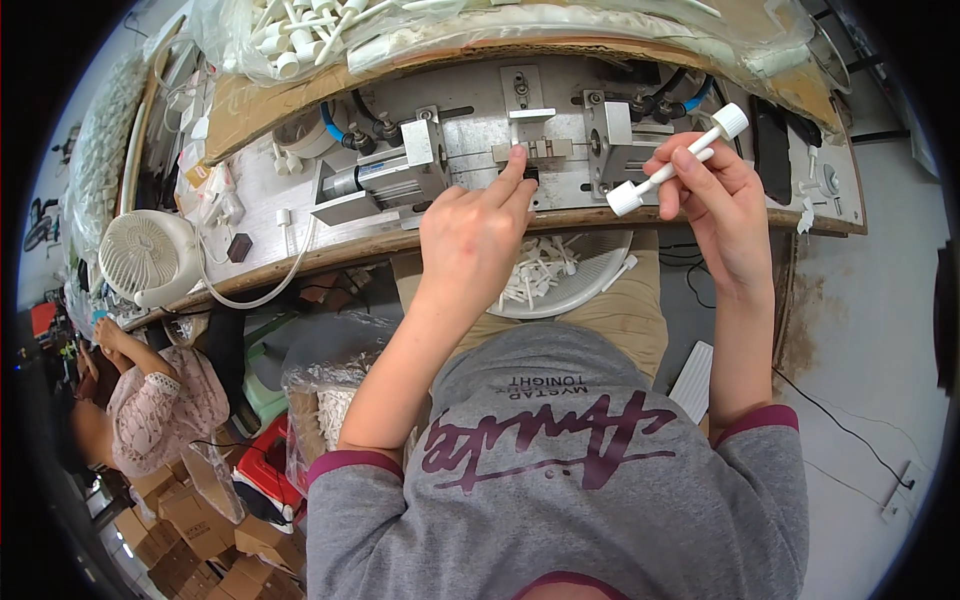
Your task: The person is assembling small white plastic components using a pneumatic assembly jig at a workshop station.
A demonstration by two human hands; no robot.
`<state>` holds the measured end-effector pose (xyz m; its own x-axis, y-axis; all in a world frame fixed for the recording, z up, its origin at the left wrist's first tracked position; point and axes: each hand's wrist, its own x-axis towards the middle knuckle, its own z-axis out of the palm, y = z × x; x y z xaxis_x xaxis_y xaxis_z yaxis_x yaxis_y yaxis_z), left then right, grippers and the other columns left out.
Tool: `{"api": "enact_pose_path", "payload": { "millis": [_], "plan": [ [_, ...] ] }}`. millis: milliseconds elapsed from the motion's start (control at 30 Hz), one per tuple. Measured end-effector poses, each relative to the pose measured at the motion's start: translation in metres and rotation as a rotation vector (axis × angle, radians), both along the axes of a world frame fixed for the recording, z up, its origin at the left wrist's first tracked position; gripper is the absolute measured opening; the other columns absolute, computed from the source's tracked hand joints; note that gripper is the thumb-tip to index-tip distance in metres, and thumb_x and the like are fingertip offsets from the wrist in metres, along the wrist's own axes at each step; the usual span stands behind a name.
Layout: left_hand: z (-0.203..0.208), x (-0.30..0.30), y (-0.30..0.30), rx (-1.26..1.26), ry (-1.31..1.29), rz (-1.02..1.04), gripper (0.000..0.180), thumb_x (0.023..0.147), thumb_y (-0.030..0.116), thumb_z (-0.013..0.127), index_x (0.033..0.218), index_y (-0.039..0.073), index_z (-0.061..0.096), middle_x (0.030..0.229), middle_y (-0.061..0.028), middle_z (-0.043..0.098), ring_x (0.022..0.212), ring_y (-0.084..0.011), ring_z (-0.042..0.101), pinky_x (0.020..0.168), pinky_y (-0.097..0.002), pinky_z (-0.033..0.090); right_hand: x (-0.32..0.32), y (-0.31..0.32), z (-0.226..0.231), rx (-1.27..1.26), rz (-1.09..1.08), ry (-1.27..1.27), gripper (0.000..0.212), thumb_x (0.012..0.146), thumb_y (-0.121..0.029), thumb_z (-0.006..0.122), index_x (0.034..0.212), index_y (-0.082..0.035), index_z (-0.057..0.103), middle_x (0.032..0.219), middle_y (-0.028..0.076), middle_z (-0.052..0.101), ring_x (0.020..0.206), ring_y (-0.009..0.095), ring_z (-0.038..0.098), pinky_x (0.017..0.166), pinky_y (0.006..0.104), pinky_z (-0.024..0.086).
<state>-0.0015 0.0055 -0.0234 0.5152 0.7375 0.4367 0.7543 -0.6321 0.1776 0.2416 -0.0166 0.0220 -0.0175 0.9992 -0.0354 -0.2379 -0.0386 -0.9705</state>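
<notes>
My left hand (pixel 472 235) reaches to the metal fixture block (pixel 548 149) on the bench, its index finger stretched out with the tip at the block's front side. The other fingers are partly curled, and nothing shows in them. Raised to the right of the block, my right hand (pixel 722 205) pinches white plastic capped sticks (pixel 662 177) between thumb and fingers. A ribbed cap shows at each end; they look like two pieces side by side, pointing opposite ways. Metal pneumatic cylinders, one at left (pixel 375 180) and one at right (pixel 625 150), flank the block.
On my lap rests a white round tray (pixel 590 295) of small white parts. A white fan (pixel 150 258) stands at the bench's left. Cardboard (pixel 300 105) and a bag of white capped parts (pixel 300 35) lie behind the fixture. Another person (pixel 165 410) sits at far left.
</notes>
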Motion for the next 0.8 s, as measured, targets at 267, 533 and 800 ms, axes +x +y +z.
{"api": "enact_pose_path", "payload": {
  "millis": [267,533,800],
  "plan": [
    [-0.001,0.0,0.0,-0.057,-0.031,0.018,0.03,0.068,0.017,0.081,0.097,0.012,0.075,0.121,-0.0003,0.069,0.054,-0.0208,0.06,0.055,-0.0291,0.05,0.011,-0.021,-0.021,-0.083,0.028,0.006,0.016,0.1,-0.017,0.057,0.104,-0.002,0.059,0.091,0.013,0.069,0.061,0.011,0.061,0.059,0.0231,0.05],
    [0.031,0.015,-0.024,-0.475,-0.569,-0.359,0.056,0.071,0.009,0.081,0.125,0.008,0.066,0.111,-0.0098,0.071,0.082,-0.0213,0.069,0.073,-0.0327,0.055,-0.013,-0.032,-0.025,-0.077,0.001,0.226,0.018,0.101,-0.019,0.055,0.105,-0.002,0.059,0.093,0.014,0.069,0.06,0.011,0.06,0.057,0.0223,0.048],
    [0.036,0.015,-0.033,-0.656,-0.849,-0.492,0.039,0.073,-0.008,0.076,0.111,0.0,0.07,0.1,-0.0112,0.069,0.085,-0.018,0.07,0.075,-0.0268,0.059,-0.009,-0.04,-0.032,-0.03,-0.176,0.21,0.019,0.102,-0.017,0.053,0.109,-0.001,0.06,0.102,0.017,0.07,0.062,0.008,0.056,0.054,0.0197,0.045]
  ]
}}
